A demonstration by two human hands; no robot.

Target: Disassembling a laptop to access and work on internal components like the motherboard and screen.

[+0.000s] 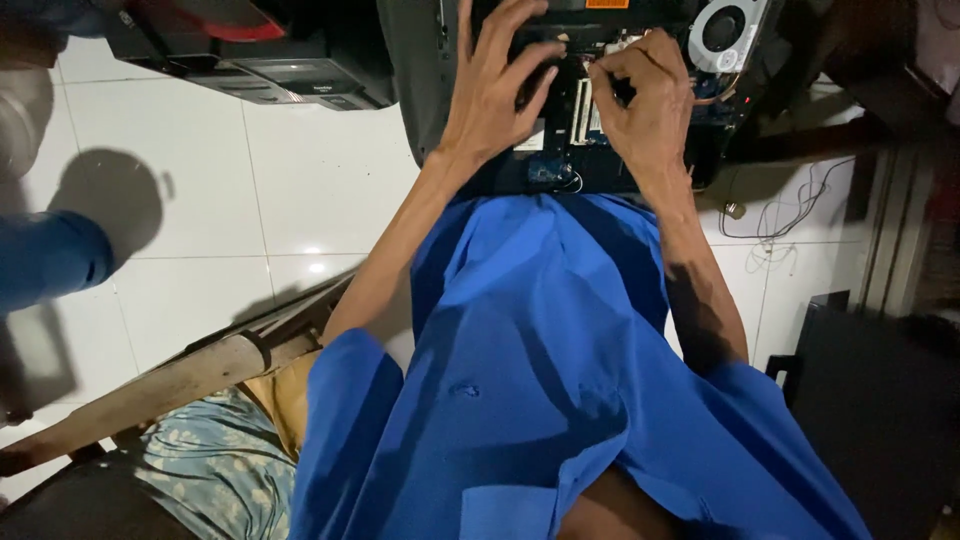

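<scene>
The opened laptop [560, 110] lies on the white tiled floor [300, 190], at the top edge of the view, with its cover off and its inner boards showing. The left hand [495, 90] rests flat on the middle of the laptop with the fingers spread wide; it presses on the dark surface and grips nothing. The right hand [650, 100] is beside it, almost touching, curled over the board near the white slots [582, 110]. Its thumb and first finger are pinched together on something very small, and I cannot tell what this thing is. A round cooling fan [722, 32] sits in the laptop's far right corner, just beyond the right hand. A thin wire [790, 215] lies on the floor at the right of the laptop. A dark printer [260, 65] stands on the floor to the left. The person wears a blue shirt [540, 380]. A wooden bar [170, 380] crosses the lower left.
</scene>
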